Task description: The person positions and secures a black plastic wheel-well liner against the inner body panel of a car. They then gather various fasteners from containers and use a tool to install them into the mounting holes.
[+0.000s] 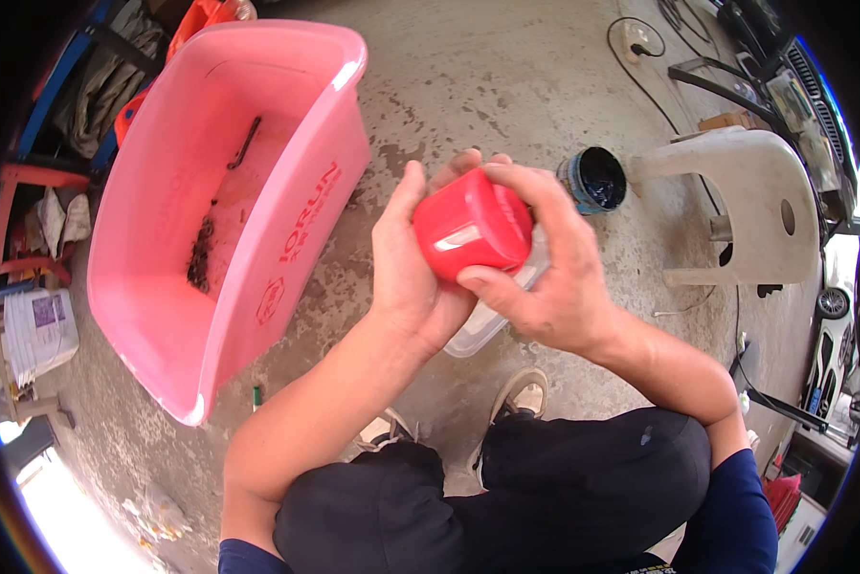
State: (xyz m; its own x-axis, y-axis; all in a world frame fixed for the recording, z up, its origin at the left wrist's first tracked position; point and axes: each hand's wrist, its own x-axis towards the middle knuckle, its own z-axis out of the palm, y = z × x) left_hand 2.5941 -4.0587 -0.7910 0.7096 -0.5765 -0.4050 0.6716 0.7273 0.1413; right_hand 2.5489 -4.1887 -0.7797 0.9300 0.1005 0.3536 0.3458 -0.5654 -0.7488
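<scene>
My left hand [413, 301] cradles a rounded red plastic container [460, 225] from the left and below, fingers curled up behind it. My right hand [573, 277] grips the same container from the right, thumb across its lower front and fingers over its far side. Beneath both hands, a translucent plastic box or lid [482, 335] lies on the floor, partly covered by them. To their left stands a large pink plastic tub [311, 191] with a dark bent tool [244, 143] and a heap of small dark pieces [200, 258] inside.
A bucket of dark stuff [597, 182] stands beyond my right hand, beside a pale plastic stool [770, 191]. Cables [640, 96] cross the concrete floor [478, 77]; metal frames and car parts line the right edge. Red racks [37, 172] and stacked items line the left. My shoes show below.
</scene>
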